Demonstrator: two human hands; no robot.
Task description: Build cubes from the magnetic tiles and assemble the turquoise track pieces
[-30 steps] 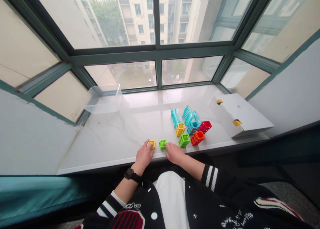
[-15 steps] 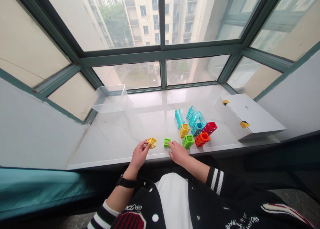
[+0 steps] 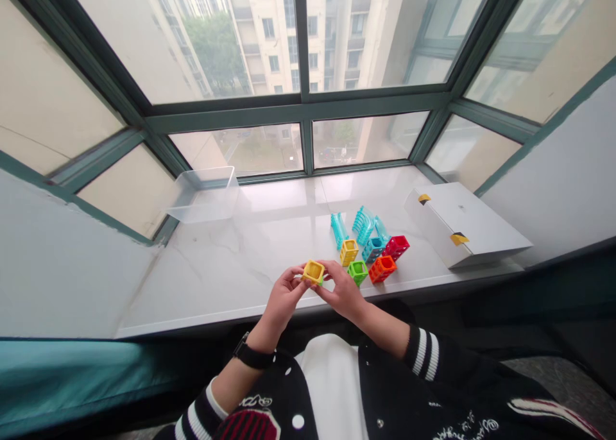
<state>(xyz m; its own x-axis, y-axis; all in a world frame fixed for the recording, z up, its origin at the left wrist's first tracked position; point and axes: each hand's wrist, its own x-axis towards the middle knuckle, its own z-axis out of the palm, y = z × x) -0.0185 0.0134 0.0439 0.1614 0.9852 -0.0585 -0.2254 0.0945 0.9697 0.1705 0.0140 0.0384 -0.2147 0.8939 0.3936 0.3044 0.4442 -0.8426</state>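
My left hand (image 3: 283,296) is closed on a yellow cube block (image 3: 313,271) with an open, hollow top, held near the sill's front edge. Under it shows a sliver of a green cube block (image 3: 321,282), pinched by the fingers of my right hand (image 3: 344,291). The yellow block sits over the green one; whether they are locked together I cannot tell. Just right of my hands stand hollow block stacks: yellow (image 3: 349,253), green (image 3: 357,273), blue (image 3: 373,250), orange (image 3: 382,270) and red (image 3: 396,247).
Behind the stacks lie clear teal track pieces, one straight (image 3: 339,231) and one curved (image 3: 363,224). A clear plastic bin (image 3: 205,199) stands at the back left. At the right is a white box (image 3: 474,225) with yellow-black tabs. Windows enclose the marble-look sill (image 3: 240,267).
My left hand has moved right with the yellow block, bringing it over the green block. My right hand has picked the green block up off the sill. The view has shifted slightly.
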